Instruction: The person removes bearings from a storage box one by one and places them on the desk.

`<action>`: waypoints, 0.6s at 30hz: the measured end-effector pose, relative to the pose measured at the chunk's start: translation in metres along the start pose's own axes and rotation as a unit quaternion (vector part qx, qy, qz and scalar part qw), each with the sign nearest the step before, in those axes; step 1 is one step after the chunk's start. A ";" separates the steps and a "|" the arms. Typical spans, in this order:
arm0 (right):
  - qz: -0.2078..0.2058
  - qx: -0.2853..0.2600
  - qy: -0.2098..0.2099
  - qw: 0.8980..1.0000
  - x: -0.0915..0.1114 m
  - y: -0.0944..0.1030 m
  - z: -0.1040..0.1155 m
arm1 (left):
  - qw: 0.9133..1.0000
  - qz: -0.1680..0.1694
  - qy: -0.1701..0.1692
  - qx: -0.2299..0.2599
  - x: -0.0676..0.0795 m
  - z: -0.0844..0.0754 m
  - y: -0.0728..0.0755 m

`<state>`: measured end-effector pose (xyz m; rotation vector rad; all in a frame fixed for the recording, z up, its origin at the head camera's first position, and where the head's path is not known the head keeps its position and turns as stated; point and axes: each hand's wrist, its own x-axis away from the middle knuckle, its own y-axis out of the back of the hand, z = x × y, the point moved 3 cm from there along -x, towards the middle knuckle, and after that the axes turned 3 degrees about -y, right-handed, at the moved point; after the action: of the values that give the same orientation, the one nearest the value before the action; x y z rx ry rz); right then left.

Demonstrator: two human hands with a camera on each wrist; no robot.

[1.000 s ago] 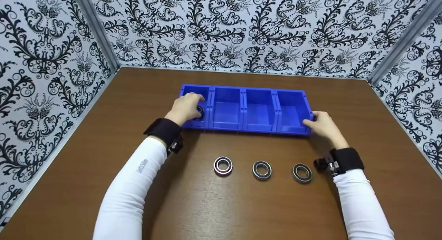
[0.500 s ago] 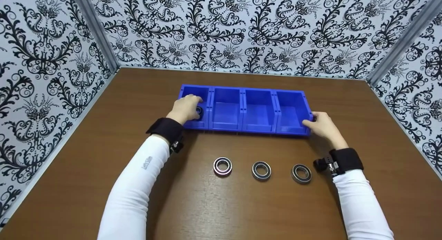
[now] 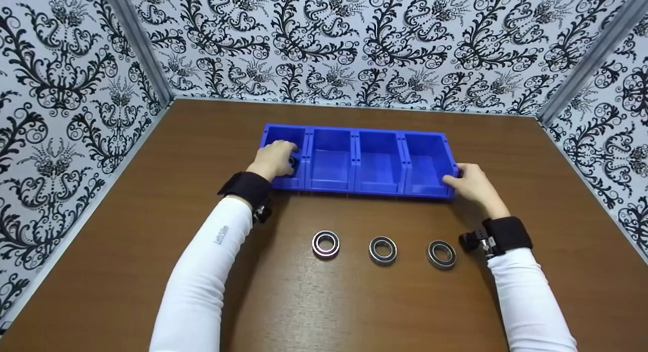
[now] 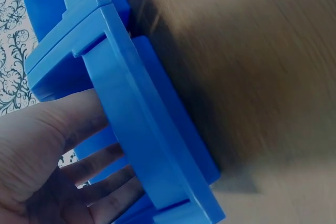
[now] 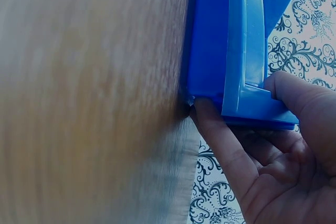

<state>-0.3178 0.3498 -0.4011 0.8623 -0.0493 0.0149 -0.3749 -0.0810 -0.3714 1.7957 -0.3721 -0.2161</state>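
Observation:
A blue bin (image 3: 331, 184) with several compartments in a row stands on the table. Inside its leftmost compartment, my left hand (image 3: 274, 158) holds a dark ring-shaped bearing (image 3: 292, 162) between thumb and fingers, and part of the bearing is hidden by the hand. In the left wrist view the fingers of the left hand (image 4: 63, 150) reach behind the bin's front wall (image 4: 131, 114), which hides the fingertips and the bearing. My right hand (image 3: 475, 186) grips the bin's right end, with the thumb over the rim and the other fingers on the outer side (image 5: 210, 51).
Three bearings lie flat in a row in front of the bin: a left one (image 3: 325, 254), a middle one (image 3: 382, 261) and a right one (image 3: 441, 265). Patterned wall panels (image 3: 334, 48) border the brown table (image 3: 152, 190) at the back and sides.
The left hand has shifted slightly right and down within the leftmost compartment, and less of the bearing shows. The right hand stays at the bin's end.

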 end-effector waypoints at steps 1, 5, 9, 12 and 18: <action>0.000 0.000 -0.001 1.000 0.000 0.000 0.000 | 1.000 0.002 0.001 -0.001 0.000 0.000 0.000; 0.002 -0.002 -0.001 1.000 0.001 0.000 0.000 | 1.000 0.002 0.008 -0.004 -0.003 0.001 -0.002; -0.001 -0.003 0.003 1.000 0.001 0.000 0.001 | 1.000 0.006 0.014 -0.012 -0.005 0.002 -0.004; -0.005 0.000 0.006 1.000 0.001 0.000 0.001 | 1.000 0.011 0.015 -0.016 -0.006 0.001 -0.006; -0.006 0.003 0.004 1.000 0.000 0.000 0.001 | 0.999 0.020 0.021 -0.015 -0.008 0.000 -0.007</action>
<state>-0.3174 0.3495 -0.4005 0.8694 -0.0366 0.0079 -0.3810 -0.0765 -0.3784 1.7585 -0.3727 -0.1540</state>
